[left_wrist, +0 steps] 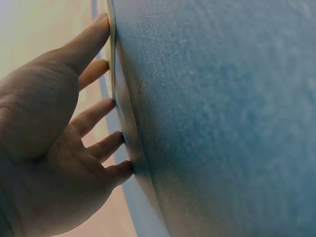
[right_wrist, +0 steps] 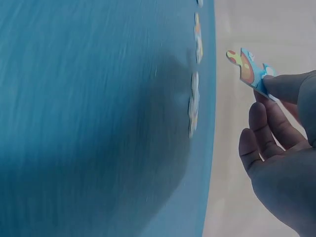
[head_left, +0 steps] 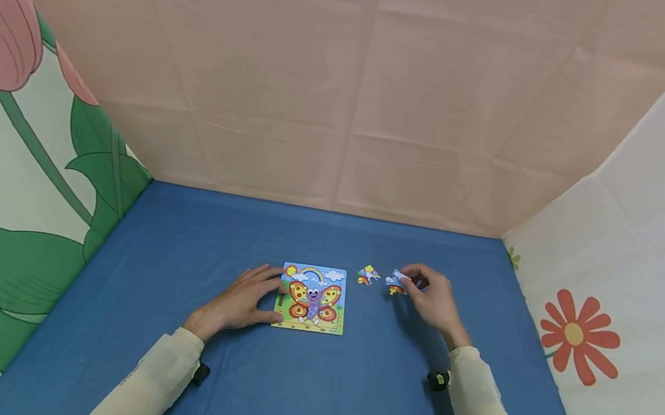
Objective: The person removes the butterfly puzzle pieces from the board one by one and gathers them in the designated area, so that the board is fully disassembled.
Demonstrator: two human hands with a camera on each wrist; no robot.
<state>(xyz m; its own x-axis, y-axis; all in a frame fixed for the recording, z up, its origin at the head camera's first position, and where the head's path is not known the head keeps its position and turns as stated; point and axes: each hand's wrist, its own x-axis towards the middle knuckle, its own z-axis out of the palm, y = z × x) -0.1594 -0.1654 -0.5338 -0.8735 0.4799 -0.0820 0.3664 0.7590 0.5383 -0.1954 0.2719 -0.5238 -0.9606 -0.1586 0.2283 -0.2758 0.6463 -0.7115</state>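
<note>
A square puzzle [head_left: 314,299] with a butterfly, rainbow and sun on it lies flat on the blue table. My left hand [head_left: 245,298] is at its left side, thumb and fingers spread. In the left wrist view, the thumb [left_wrist: 91,42] touches the puzzle's thin edge and the other fingertips reach down to the table. Off to the right, my right hand [head_left: 433,301] pinches a puzzle piece [right_wrist: 249,69] between thumb and index finger, raised above the table. Beneath it lies another piece [right_wrist: 194,106], with a colourful piece [head_left: 368,275] between it and the puzzle.
The blue table [head_left: 303,385] runs back to a pinkish-beige cloth wall [head_left: 342,101]. A panel with a printed tulip [head_left: 1,22] borders the left side, and a white one with a red flower [head_left: 578,337] the right.
</note>
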